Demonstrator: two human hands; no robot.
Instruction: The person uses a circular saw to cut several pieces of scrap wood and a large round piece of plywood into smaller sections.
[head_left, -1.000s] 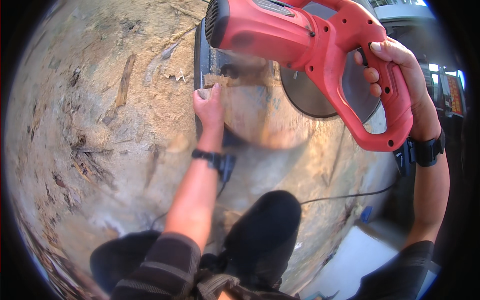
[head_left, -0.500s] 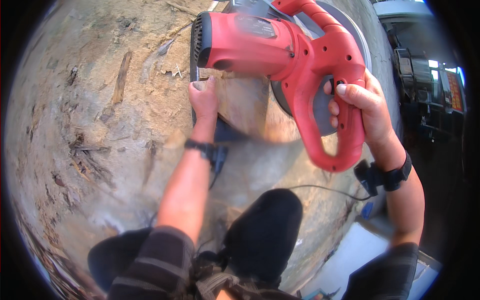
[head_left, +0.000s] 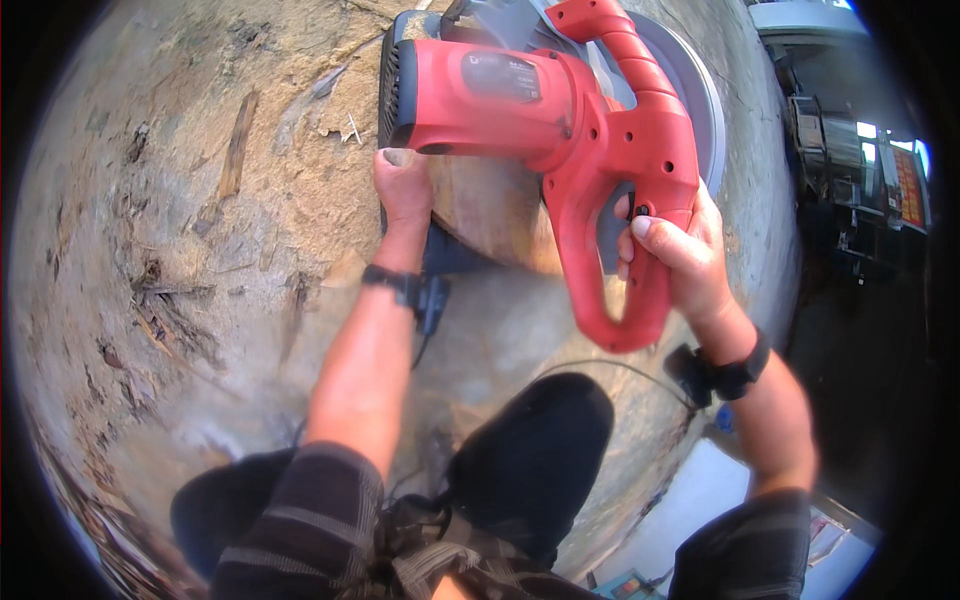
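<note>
A red miter saw with a black motor cap stands in front of me, its round blade guard at the far right. My right hand is wrapped around the saw's loop handle, thumb beside the black switch. Below the motor a brown wooden board lies on the saw's dark base, partly hidden by the saw. My left hand is closed at the board's left end, just under the motor cap. Its fingertips are out of sight, so what it grips is unclear.
Sawdust and wood scraps cover the rough ground; a longer wood strip lies at left. A dark cable runs behind my right wrist. A white panel is at lower right. Dark shelving stands at far right.
My right hand and the saw's handle have shifted left and slightly toward me. The motor has come lower over my left hand, which stays in nearly the same place.
</note>
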